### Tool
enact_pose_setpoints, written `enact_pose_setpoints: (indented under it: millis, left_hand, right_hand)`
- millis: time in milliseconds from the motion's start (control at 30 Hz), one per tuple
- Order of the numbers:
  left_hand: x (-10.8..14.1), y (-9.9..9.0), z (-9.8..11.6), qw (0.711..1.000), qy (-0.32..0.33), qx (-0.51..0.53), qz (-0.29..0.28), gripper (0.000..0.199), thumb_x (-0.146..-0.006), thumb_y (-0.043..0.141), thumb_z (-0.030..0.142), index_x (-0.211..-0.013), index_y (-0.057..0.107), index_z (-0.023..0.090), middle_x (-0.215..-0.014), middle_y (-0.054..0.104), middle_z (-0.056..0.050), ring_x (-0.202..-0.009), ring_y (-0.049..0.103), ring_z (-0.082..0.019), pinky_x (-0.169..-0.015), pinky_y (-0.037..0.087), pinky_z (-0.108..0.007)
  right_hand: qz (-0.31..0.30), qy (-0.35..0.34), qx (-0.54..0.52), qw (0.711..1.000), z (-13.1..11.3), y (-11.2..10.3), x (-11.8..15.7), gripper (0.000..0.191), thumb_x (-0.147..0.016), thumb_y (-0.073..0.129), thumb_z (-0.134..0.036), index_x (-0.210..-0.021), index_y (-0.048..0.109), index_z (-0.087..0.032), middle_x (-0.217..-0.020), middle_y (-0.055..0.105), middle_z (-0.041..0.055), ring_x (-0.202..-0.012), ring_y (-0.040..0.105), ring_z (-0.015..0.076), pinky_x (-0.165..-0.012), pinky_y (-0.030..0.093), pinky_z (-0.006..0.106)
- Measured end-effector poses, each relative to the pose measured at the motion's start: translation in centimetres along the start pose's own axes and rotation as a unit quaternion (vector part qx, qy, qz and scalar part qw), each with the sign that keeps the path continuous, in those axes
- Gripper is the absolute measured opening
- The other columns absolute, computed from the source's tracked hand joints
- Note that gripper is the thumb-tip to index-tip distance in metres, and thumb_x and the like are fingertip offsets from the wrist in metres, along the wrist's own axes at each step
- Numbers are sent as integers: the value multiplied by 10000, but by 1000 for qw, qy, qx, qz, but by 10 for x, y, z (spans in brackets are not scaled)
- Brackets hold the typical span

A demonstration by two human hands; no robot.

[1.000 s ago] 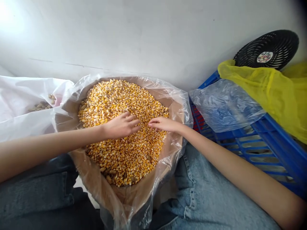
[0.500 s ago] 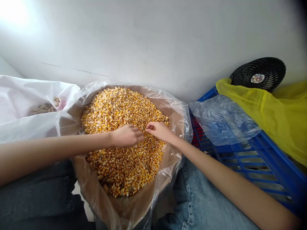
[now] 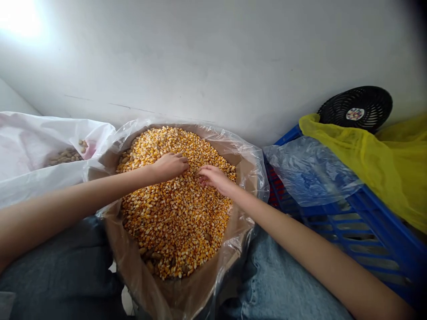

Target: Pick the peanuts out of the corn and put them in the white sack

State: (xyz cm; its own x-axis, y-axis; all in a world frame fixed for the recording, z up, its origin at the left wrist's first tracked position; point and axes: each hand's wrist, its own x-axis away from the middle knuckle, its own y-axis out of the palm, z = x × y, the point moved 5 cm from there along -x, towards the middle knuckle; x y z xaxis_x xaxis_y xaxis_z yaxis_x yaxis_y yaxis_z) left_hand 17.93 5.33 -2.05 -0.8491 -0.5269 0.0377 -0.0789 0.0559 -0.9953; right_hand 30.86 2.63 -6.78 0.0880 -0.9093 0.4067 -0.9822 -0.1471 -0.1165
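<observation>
Plastic-lined cardboard box (image 3: 173,295) sits btwn white sack (image 3: 40,142) on left & blue crate (image 3: 363,235) on right, full of dried corn kernels (image 3: 173,222). L hand (image 3: 170,166) rests loose on kernels, not clenched; R hand (image 3: 215,178) curled into them, maybe grasping some, can't tell.

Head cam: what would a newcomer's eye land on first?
The big mound of yellow dried corn kernels in a plastic-lined cardboard box at the centre, with the left hand and right hand reaching into it from either side. To the right, a blue plastic crate stands out, with a yellow plastic bag lying on it and a black fan behind.
</observation>
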Motion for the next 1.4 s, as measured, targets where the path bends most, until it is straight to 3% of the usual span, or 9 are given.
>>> enact_pose_setpoints:
  millis: [167, 300, 400, 500, 600, 767, 867, 1100, 1400]
  left_hand:
    - [0, -11, -13, 949, -90, 303, 21, 195, -770, 469, 298, -844, 598, 172, -838, 589, -31, -763, 527, -132, -700, 399, -267]
    - [3, -12, -16, 681, -179, 710, 21, 181, -773, 471, 249, -889, 563, 145, -815, 587, -31, -725, 545, -93, -664, 444, -225]
    - [4, -13, -13, 467, -206, 859, 28, 150, -772, 428, 139, -854, 552, 121, -795, 573, -41, -737, 557, -73, -643, 454, -167]
    - [5, -15, -9, 396, -213, 893, 21, 156, -762, 386, 137, -780, 539, 116, -723, 550, -37, -667, 555, -77, -552, 451, -161]
    - [5, -12, 4, 465, -210, 860, -11, 199, -775, 377, 260, -664, 491, 140, -555, 455, 13, -460, 451, -60, -416, 379, -174]
    - [6, 12, 65, 813, -99, 562, -118, 148, -728, 461, 283, -752, 545, 163, -596, 523, 21, -513, 473, -79, -493, 387, -196]
    - [13, 39, 119, 921, 8, 347, -177, 203, -741, 440, 271, -874, 566, 185, -714, 619, -33, -631, 565, -145, -576, 424, -253]
    - [24, 97, 183, 956, 144, 185, -175, 201, -800, 372, 186, -923, 531, 187, -768, 652, -74, -659, 615, -188, -530, 443, -265]
    - [10, 96, 184, 965, 128, 158, -168, 270, -800, 343, 160, -1047, 451, 173, -699, 644, -73, -604, 614, -204, -479, 443, -276]
  right_hand:
    - [34, 49, -256, 965, 2, -13, -3, 72, -694, 380, -198, -682, 447, -177, -641, 519, -11, -599, 528, 101, -625, 434, 255]
    - [37, -7, 11, 999, -1, -11, -10, 231, -696, 476, -401, -641, 472, -177, -536, 443, -36, -482, 413, 90, -514, 360, 227]
    - [49, -82, 245, 965, -7, -2, -15, 254, -647, 540, -418, -623, 484, -171, -568, 477, -26, -541, 425, 104, -538, 321, 228]
    - [67, -108, 309, 942, -8, 3, -20, 174, -634, 545, -328, -623, 475, -169, -595, 491, -24, -570, 430, 105, -542, 302, 222]
    - [45, -72, 220, 972, -5, 1, -22, 87, -645, 478, -258, -635, 464, -172, -564, 462, -33, -508, 397, 88, -485, 281, 209]
    - [9, 13, -102, 995, -1, -20, -15, 130, -643, 350, -200, -719, 454, -180, -626, 489, -23, -466, 398, 74, -432, 290, 191]
    - [29, 19, -171, 985, -3, -33, -8, 152, -694, 345, -299, -688, 445, -184, -646, 507, -12, -496, 430, 80, -454, 330, 191]
    - [-34, 16, -159, 987, -2, -26, -1, 292, -721, 427, -459, -629, 438, -182, -615, 502, -19, -491, 434, 72, -454, 339, 184]
    - [-11, -1, -49, 999, 3, -28, -6, 358, -742, 399, -474, -540, 392, -179, -541, 468, -24, -456, 427, 72, -437, 318, 191]
